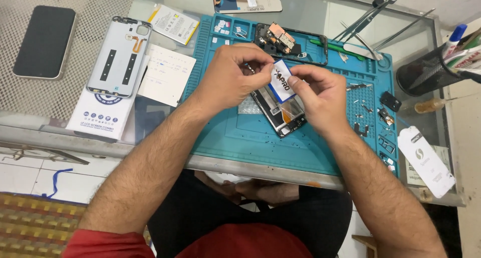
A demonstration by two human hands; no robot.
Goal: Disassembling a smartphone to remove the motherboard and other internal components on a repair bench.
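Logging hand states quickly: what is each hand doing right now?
Left hand: fingers pinched shut on the edge of the small blue-and-white packet.
Right hand: pinched shut on the same packet, above the opened phone.

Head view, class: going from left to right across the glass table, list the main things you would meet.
Black phone → grey phone back cover → left hand → blue-and-white packet → right hand → black mesh pen holder
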